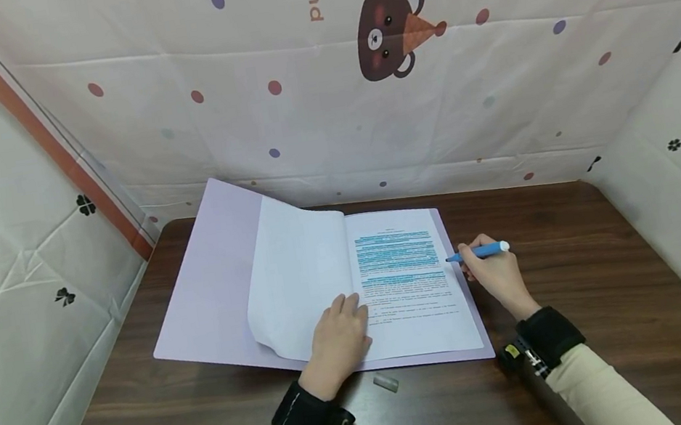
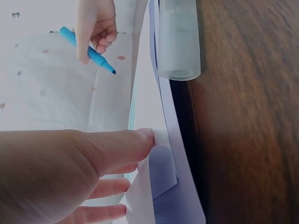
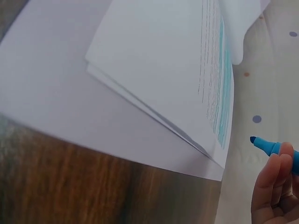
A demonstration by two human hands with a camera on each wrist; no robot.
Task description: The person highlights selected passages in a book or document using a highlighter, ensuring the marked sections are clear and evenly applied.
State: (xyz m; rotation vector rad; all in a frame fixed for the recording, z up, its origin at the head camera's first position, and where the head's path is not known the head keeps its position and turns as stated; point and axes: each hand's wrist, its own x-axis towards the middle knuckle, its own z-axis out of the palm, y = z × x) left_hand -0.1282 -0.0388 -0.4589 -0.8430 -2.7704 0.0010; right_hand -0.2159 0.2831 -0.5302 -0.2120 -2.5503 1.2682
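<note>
A purple folder (image 1: 208, 298) lies open on the table with white sheets in it. The right-hand page (image 1: 415, 337) carries printed lines, and the upper ones are coloured blue. My left hand (image 1: 339, 334) rests near the fold, fingers extended over the turned-over sheet (image 1: 298, 263) and the inner edge of the printed page. At the page's right edge my right hand (image 1: 501, 278) pinches a blue highlighter (image 1: 488, 249). The highlighter's dark blue tip is bare and points left, as the right wrist view also shows.
A small grey-green cylinder (image 1: 386, 382) lies on the brown wooden table (image 1: 548, 233), just below the folder's lower edge. Behind the table hangs a pale patterned cloth (image 1: 301, 123), with more cloth at both sides.
</note>
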